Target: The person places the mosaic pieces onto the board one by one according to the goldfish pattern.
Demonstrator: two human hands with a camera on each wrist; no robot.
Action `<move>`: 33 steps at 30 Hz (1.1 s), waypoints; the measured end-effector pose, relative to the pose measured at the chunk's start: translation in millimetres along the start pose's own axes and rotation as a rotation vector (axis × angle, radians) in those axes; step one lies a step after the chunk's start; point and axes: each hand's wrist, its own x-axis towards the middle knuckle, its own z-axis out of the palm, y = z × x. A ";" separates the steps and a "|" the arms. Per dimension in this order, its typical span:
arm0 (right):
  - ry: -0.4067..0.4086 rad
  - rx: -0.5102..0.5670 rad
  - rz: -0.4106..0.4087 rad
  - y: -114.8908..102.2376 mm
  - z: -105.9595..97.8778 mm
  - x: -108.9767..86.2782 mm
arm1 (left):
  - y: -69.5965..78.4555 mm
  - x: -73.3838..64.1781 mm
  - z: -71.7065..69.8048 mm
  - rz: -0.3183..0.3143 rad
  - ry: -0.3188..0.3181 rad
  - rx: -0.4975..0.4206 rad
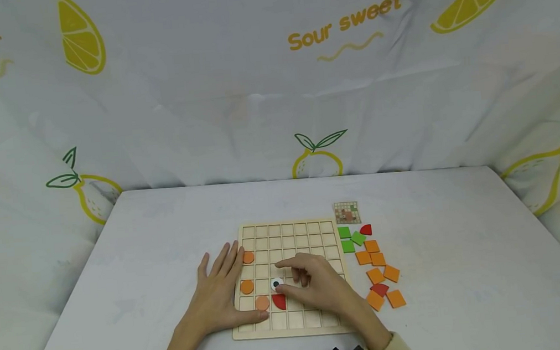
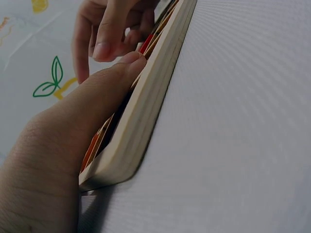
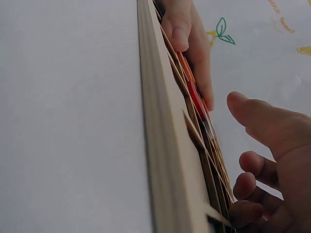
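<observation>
A wooden grid board (image 1: 294,334) lies on the white table. My left hand (image 1: 216,300) rests spread along its left side, the thumb over the lower left cells. Over the middle of the board hovers my right hand (image 1: 319,282), thumb and index finger apart, the other fingers loosely curled. Between those two fingertips, in a cell, is a white round piece (image 1: 275,281) with a black dot. Just below it sits a red quarter-round piece (image 1: 279,303), beside a light orange disc (image 1: 262,302). Two orange discs (image 1: 247,287) occupy cells near the left hand's fingers.
Right of the board lie green squares (image 1: 344,232), several orange squares (image 1: 396,298) and two red quarter-round pieces (image 1: 366,229). A small picture card (image 1: 346,213) is at the board's upper right corner. Behind the table hangs a lemon-print cloth (image 1: 235,123).
</observation>
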 end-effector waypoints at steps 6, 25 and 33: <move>0.014 -0.015 0.007 0.2 -14.4 0.0 | -0.4 0.8 -0.6 -0.012 -0.012 0.002; 0.081 -0.110 0.069 27.8 -96.1 -53.9 | 0.4 1.0 -1.1 -0.022 -0.019 -0.017; -0.040 -0.126 0.110 26.3 -111.8 -81.4 | 1.1 0.4 -0.2 -0.020 -0.021 -0.020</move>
